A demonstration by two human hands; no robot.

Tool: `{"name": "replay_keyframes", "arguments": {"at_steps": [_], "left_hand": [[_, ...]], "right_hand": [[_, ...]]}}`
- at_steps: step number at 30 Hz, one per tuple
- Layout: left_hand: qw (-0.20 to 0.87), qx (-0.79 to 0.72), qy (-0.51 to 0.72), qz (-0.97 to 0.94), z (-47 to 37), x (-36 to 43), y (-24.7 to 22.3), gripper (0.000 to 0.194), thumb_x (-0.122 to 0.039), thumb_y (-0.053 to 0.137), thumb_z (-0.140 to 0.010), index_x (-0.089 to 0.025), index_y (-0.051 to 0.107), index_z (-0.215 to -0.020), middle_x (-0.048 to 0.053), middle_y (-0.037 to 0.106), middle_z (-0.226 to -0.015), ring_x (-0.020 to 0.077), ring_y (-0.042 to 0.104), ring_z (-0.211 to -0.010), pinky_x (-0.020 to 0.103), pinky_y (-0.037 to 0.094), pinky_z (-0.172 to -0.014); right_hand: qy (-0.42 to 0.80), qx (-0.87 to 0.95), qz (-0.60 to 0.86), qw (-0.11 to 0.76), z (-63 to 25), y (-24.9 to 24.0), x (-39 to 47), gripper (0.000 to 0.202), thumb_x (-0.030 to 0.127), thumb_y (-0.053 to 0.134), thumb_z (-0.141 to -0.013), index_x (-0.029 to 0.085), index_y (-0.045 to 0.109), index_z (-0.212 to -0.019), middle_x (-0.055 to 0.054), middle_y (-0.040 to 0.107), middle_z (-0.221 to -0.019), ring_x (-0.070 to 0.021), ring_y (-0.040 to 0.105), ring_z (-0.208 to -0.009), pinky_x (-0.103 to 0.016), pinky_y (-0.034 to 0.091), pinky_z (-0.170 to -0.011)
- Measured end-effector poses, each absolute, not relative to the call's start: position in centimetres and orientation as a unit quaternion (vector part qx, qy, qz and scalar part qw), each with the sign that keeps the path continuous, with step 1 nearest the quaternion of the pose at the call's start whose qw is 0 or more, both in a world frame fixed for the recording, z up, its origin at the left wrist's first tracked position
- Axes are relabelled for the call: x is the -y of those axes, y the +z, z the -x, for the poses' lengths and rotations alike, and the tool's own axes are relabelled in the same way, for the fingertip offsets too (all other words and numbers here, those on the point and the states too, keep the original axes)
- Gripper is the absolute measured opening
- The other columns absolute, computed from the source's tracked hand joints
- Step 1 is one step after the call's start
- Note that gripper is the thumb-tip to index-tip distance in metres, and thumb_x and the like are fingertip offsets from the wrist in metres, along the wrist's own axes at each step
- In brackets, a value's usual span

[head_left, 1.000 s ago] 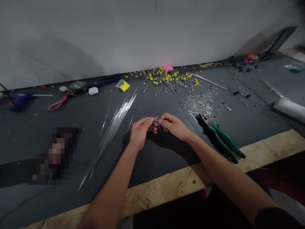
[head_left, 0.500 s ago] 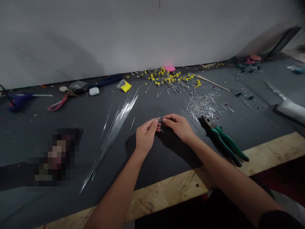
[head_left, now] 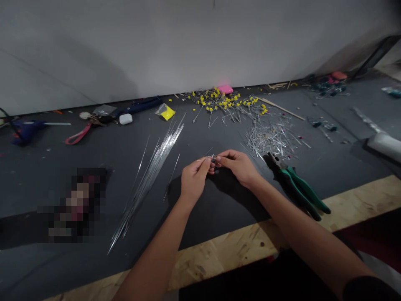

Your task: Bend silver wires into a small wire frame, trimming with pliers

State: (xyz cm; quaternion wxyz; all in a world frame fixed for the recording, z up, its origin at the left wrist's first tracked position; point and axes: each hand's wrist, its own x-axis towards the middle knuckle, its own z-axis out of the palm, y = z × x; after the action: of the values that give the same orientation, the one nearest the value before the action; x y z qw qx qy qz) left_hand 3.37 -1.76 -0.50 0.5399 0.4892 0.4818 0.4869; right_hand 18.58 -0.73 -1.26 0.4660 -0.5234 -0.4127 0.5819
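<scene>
My left hand [head_left: 194, 177] is closed in a pinch on thin metal wire [head_left: 213, 157] over the middle of the table. Just beside it, my right hand [head_left: 239, 168] pinches the same small bit of wire from the right; its exact shape is too fine to make out. To the left lies a bundle of long straight wires [head_left: 150, 179], with one single wire [head_left: 171, 177] nearer my left hand. A heap of short cut wire pieces [head_left: 269, 140] lies beyond my right hand. Pliers with green and black handles [head_left: 294, 186] rest to the right of it.
Wire stems with yellow tips [head_left: 219, 100] are piled by the wall, near a pink object [head_left: 225, 89]. A yellow packet [head_left: 166, 112], a white case [head_left: 125, 119], keys on a pink strap [head_left: 78, 136] and a blue glue gun [head_left: 28, 131] lie further left. A wooden stick [head_left: 282, 108] lies behind the heap.
Both hands keep their pinch, and my fingertips have come slightly closer together at the wire. The whole view has shifted a little; the things on the table look unmoved.
</scene>
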Motion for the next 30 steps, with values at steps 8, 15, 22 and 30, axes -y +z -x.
{"name": "replay_keyframes", "arguments": {"at_steps": [8,15,22,30], "left_hand": [[0.560,-0.472,0.491,-0.472,-3.28,1.58,-0.63,0.027,-0.038,0.060,-0.079,-0.015,0.072,-0.087,0.004,0.070,-0.079,0.0125,0.063,-0.064,0.027,0.055,-0.064],[0.585,-0.459,0.495,-0.449,-3.16,1.48,-0.71,0.029,-0.039,0.062,-0.077,-0.014,0.072,-0.087,0.004,0.068,-0.077,0.0125,0.063,-0.063,0.027,0.055,-0.063],[0.606,-0.450,0.499,-0.426,-3.13,1.37,-0.73,0.026,-0.038,0.063,-0.076,-0.016,0.072,-0.086,0.004,0.069,-0.077,0.0126,0.063,-0.062,0.027,0.055,-0.062],[0.595,-0.458,0.499,-0.433,-3.25,1.41,-0.67,0.029,-0.039,0.064,-0.076,-0.013,0.072,-0.086,0.005,0.069,-0.078,0.0122,0.062,-0.061,0.027,0.054,-0.061]], "right_hand": [[0.611,0.387,0.491,0.486,-18.48,-1.28,0.58,0.018,0.032,0.076,-0.064,0.019,0.068,-0.074,0.001,0.067,-0.068,-0.0108,0.060,-0.066,-0.029,0.049,-0.073],[0.624,0.376,0.479,0.490,-18.44,-1.32,0.46,0.021,0.033,0.077,-0.063,0.018,0.067,-0.074,0.001,0.067,-0.069,-0.0106,0.060,-0.065,-0.029,0.049,-0.073],[0.634,0.364,0.472,0.492,-18.35,-1.22,0.50,0.018,0.031,0.077,-0.064,0.019,0.068,-0.074,0.001,0.066,-0.069,-0.0094,0.059,-0.065,-0.027,0.048,-0.072],[0.642,0.337,0.479,0.494,-18.25,-1.14,0.40,0.020,0.029,0.078,-0.061,0.018,0.067,-0.074,0.001,0.067,-0.070,-0.0102,0.060,-0.066,-0.030,0.049,-0.076]]}}
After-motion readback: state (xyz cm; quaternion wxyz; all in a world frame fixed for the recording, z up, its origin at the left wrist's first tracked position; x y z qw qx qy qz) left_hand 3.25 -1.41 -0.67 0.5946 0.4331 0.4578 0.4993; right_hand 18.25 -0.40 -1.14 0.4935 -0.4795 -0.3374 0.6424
